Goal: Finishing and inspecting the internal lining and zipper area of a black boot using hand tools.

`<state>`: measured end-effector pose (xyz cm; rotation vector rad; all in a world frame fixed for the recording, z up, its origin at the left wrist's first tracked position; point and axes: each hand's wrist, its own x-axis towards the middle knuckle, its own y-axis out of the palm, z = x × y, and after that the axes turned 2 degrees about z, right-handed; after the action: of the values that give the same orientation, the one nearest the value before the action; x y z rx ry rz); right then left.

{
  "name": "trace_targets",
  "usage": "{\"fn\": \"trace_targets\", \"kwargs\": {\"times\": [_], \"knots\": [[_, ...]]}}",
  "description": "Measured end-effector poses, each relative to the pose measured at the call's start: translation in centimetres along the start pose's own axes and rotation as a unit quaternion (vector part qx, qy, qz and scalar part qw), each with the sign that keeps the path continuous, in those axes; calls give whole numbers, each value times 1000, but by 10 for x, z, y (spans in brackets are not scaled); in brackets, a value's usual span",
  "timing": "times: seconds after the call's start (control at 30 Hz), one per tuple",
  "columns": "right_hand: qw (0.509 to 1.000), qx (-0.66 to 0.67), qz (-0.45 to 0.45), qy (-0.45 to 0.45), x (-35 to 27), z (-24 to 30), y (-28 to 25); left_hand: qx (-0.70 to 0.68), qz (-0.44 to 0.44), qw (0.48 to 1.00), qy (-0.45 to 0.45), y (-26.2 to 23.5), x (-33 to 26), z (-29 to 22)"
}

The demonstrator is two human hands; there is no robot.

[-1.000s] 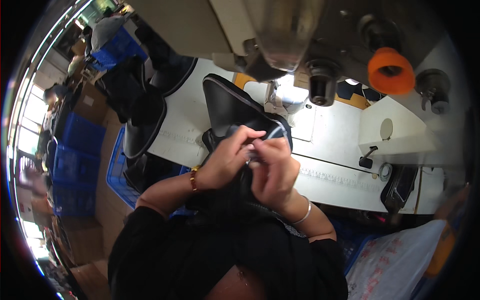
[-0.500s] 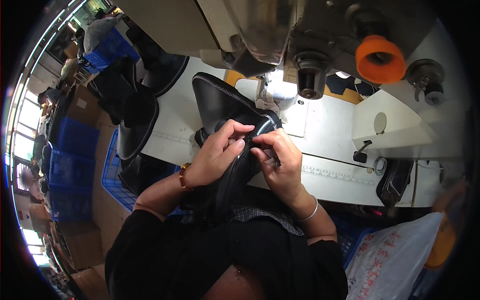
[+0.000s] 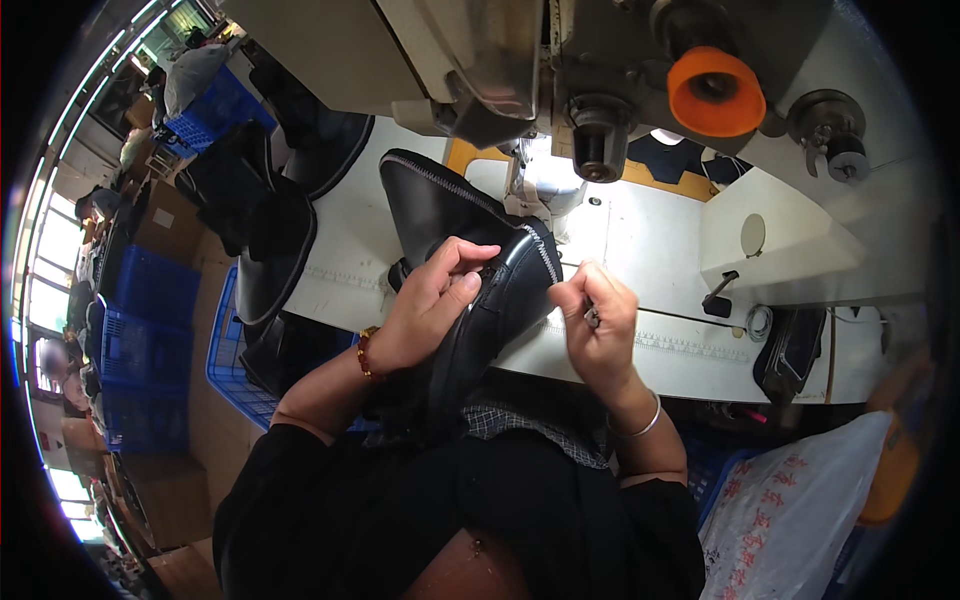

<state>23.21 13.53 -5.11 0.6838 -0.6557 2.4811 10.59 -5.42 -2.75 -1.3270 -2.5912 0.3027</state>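
Presently, my left grip (image 3: 425,310) pinches the black stitched piece (image 3: 430,205) across the near edge of the desk (image 3: 650,230); beside it, my right grip (image 3: 605,330) curls around a small grey item (image 3: 592,318). The machine (image 3: 310,50) overhangs beyond.

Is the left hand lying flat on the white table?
No, the left hand is curled and holds the black stitched piece.

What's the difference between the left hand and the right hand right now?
The left hand holds the black piece, while the right hand is curled around a small grey item near that piece's stitched edge. The left hand has a reddish beaded bracelet at the wrist; the right hand has a thin silver bangle. Both hands are bare, with fingers bent.
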Motion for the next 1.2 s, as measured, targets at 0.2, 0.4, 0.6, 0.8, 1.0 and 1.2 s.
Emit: {"fn": "trace_targets", "kwargs": {"times": [0.2,0.4,0.6,0.8,1.0,1.2], "knots": [[999,-20,-17,-20,3,5,17,-12,-1,1000,1,2,1,3],[997,-40,15,-71,11,8,26,-27,3,1000,6,4,1,-1],[974,-175,100,-105,24,16,18,-2,-1,1000,12,4,0,0],[970,9,198,-144,15,19,15,3,-7,1000,16,3,-1,3],[994,-63,77,37,-7,14,11,-36,-11,999,1,4,-3,5],[992,-122,15,-2,-15,11,18,-37,-16,999,10,5,-2,5]]}}
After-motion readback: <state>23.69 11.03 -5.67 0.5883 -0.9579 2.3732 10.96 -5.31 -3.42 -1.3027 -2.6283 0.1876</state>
